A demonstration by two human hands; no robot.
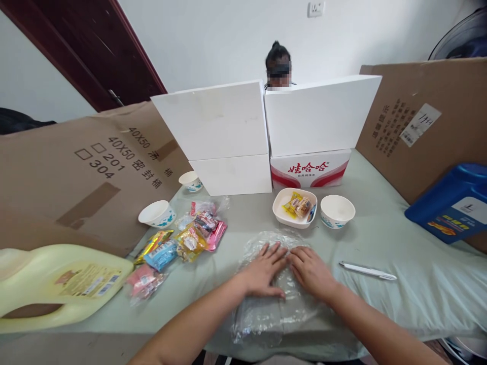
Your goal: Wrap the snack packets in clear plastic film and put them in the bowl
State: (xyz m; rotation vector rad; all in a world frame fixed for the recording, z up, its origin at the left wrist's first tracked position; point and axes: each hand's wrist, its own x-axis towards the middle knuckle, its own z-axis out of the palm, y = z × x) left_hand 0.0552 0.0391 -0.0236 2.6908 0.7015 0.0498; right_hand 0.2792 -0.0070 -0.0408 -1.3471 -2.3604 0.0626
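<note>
A crinkled clear plastic bag lies spread on the cloth-covered table near its front edge. On its upper part rests my left hand, palm down with the fingers spread. Close beside it my right hand also lies on the plastic, fingers stretched out and nearer together. Neither hand grips anything. Beyond the hands stands a square white dish holding a few wrapped snacks. To its right is a paper bowl with a blue pattern. A white pen lies right of my right hand.
Several wrapped snacks are heaped at left, near two paper bowls. A pale yellow jug lies at far left, a blue bottle at right. White boxes and brown cardboard wall the table. A person sits behind.
</note>
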